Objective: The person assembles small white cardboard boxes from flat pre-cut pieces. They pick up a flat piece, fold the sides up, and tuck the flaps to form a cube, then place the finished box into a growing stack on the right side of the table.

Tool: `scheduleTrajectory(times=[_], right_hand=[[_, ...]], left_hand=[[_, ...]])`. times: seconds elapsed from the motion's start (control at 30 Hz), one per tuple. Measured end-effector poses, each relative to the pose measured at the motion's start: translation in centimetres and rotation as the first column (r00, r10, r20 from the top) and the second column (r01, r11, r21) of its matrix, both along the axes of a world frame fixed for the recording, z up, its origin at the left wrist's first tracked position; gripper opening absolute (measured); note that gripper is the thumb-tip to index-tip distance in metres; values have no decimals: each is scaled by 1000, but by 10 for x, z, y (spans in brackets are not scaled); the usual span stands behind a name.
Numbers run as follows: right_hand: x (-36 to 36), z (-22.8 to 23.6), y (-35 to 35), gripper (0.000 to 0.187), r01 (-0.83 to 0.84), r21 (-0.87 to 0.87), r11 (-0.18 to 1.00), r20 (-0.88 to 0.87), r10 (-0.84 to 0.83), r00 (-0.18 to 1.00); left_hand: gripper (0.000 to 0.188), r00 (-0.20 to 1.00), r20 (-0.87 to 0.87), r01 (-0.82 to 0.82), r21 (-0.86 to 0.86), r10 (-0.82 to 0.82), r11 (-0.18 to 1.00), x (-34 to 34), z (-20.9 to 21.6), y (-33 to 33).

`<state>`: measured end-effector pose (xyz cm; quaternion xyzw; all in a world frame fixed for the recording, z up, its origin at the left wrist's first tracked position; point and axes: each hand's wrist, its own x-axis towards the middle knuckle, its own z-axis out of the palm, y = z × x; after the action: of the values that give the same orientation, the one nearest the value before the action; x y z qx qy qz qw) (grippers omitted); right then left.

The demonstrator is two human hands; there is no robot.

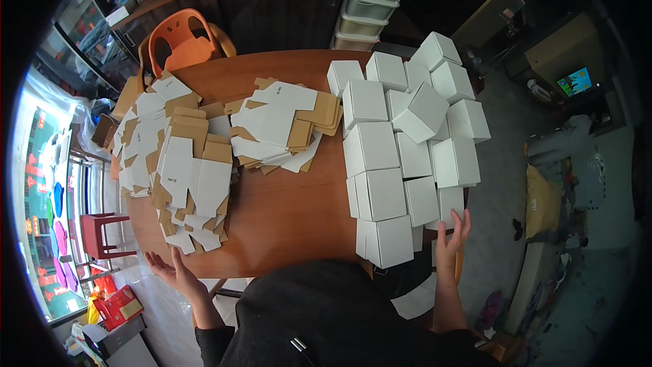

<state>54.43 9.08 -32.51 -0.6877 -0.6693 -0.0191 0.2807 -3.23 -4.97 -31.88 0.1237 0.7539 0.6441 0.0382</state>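
My left hand is held palm up with its fingers apart, just off the near left edge of the table, and holds nothing. Beside it lies a heap of flat, unfolded box blanks, white on one face and brown on the other. My right hand has its fingers spread at the near right corner of a stack of folded white boxes; its fingertips overlap a white box, and whether they touch it I cannot tell. One box sits tilted on top of the others. Another pile of flat blanks lies mid-table.
The wooden table has rounded ends. Beyond it stand an orange chair and a plastic drawer unit. A dark red stool is at the left. On the right, a small lit screen stands near a yellow sack.
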Motion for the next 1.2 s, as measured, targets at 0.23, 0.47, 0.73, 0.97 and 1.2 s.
scheduleTrajectory(times=[0.23, 0.47, 0.73, 0.97, 1.2], right_hand=[[-37, -40, -87, 88, -156, 78, 985, -265, 171, 949], [-131, -53, -105, 120, -63, -42, 997, -531, 31, 847], [-112, -4, -109, 100, -179, 183, 967, -314, 230, 921], [-1, 107, 26, 79, 266, 521, 811, -525, 59, 849], [62, 35, 110, 76, 120, 108, 987, -522, -47, 852]], left_hand=[[69, 997, -18, 73, 27, -72, 997, 12, -5, 13], [70, 986, 55, 146, 131, -154, 981, 21, -4, 27], [67, 984, 76, 144, 167, -158, 976, 10, 1, 47], [67, 981, 77, 166, 155, -180, 974, 11, -3, 54], [67, 975, 89, 186, 185, -205, 965, 18, -4, 52]])
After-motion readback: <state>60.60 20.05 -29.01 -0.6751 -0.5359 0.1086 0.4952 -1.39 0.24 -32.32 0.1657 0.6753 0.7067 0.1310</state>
